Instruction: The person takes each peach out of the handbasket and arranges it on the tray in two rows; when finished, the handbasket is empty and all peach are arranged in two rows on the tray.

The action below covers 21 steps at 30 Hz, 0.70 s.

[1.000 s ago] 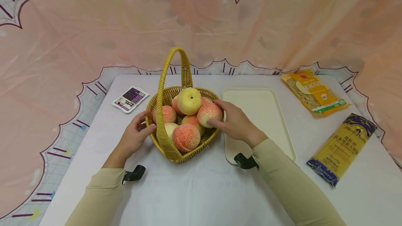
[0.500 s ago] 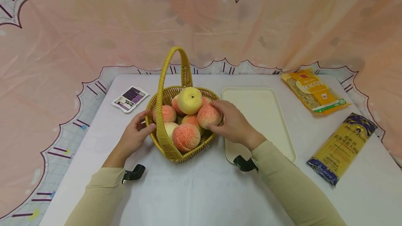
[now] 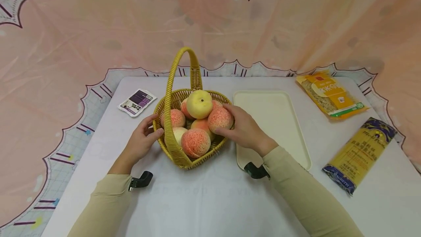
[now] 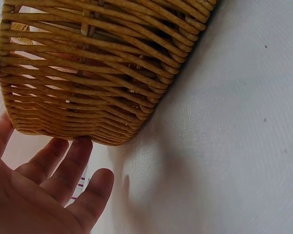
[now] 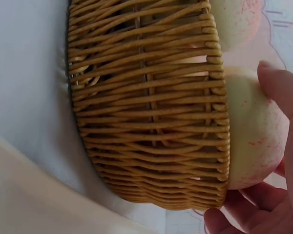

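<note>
A yellow wicker basket with a tall arched handle stands on the white table, holding several red-speckled peaches and one yellow round fruit on top. My left hand holds the basket's left end, thumb near the rim; in the left wrist view, fingertips touch the wicker while the little finger stays apart. At the right rim, my right hand grips a peach between thumb and fingers. The right wrist view shows that peach just above the rim. Its underside is partly hidden.
A cream tray lies right of the basket, partly under my right forearm. Farther right are an orange food bag and a yellow spaghetti pack. A small white-and-purple packet lies at the back left.
The peach at my right hand has turned a little, and the right fingers have shifted slightly left around it. My left hand and the basket keep their places.
</note>
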### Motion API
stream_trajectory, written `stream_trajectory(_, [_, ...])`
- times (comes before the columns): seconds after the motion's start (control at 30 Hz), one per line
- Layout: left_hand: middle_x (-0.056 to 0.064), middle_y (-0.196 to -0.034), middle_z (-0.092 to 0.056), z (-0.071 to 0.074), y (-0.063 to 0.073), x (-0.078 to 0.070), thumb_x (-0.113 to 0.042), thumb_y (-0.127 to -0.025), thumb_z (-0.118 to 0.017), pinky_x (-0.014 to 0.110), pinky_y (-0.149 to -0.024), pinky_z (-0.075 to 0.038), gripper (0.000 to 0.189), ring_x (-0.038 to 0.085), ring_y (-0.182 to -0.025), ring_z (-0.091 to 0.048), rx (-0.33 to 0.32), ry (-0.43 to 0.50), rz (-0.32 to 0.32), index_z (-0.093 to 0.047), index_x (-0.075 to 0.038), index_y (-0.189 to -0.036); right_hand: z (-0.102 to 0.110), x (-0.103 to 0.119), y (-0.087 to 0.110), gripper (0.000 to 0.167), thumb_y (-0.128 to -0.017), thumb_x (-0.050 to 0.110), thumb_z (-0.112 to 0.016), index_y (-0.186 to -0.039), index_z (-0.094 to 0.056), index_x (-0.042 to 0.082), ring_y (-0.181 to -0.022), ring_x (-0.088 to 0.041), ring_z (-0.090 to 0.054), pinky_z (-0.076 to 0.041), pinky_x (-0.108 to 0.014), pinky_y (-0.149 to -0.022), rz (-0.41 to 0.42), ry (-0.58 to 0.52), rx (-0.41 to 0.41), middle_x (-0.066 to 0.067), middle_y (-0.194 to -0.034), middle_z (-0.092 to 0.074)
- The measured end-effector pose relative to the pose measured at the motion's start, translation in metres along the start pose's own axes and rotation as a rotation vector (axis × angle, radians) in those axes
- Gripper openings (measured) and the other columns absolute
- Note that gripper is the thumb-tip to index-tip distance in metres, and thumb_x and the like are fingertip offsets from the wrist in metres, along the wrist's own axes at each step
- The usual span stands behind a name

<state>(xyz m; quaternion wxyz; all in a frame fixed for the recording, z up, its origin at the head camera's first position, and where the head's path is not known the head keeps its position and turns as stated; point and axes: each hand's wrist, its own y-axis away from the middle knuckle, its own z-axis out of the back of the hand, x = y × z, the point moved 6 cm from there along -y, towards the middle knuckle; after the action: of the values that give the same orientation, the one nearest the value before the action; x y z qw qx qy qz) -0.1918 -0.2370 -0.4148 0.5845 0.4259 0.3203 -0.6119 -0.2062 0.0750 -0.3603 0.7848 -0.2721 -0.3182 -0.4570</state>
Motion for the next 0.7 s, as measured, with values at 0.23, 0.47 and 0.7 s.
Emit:
stream_trajectory(0.23, [0.028, -0.156, -0.029, -0.0007, 0.0, 0.0, -0.025, -0.101, -0.059, 0.06, -0.107, -0.033, 0.067, 0.049, -0.136, -0.038, -0.003, 0.012, -0.005, -0.027, -0.005, -0.156, -0.0031, -0.0023, -0.0015, 0.08, -0.086, 0.034, -0.079, -0.149, -0.041, 0.003, -0.129, -0.031, -0.048, -0.04, -0.049, -0.105, -0.036, -0.003, -0.004, -0.016, -0.143, -0.049])
stream_trajectory(0.47, [0.027, -0.156, -0.029, -0.0012, -0.0009, 0.0023, -0.027, -0.101, -0.059, 0.061, -0.108, -0.033, 0.067, 0.049, -0.136, -0.037, -0.006, 0.008, 0.004, -0.027, -0.006, -0.157, -0.003, -0.0014, -0.0005, 0.078, -0.086, 0.033, -0.079, -0.148, -0.043, 0.002, -0.128, -0.031, -0.048, -0.041, -0.048, -0.105, -0.023, 0.012, -0.017, -0.015, -0.143, -0.05])
stream_trajectory(0.7, [0.027, -0.156, -0.029, -0.0006, -0.0005, 0.0019, -0.027, -0.101, -0.059, 0.061, -0.108, -0.032, 0.068, 0.049, -0.137, -0.037, -0.009, 0.008, 0.003, -0.027, -0.006, -0.156, 0.0053, 0.0038, 0.0017, 0.072, -0.086, 0.031, -0.079, -0.143, -0.048, 0.001, -0.125, -0.031, -0.05, -0.043, -0.049, -0.102, 0.047, 0.017, -0.068, -0.015, -0.138, -0.053])
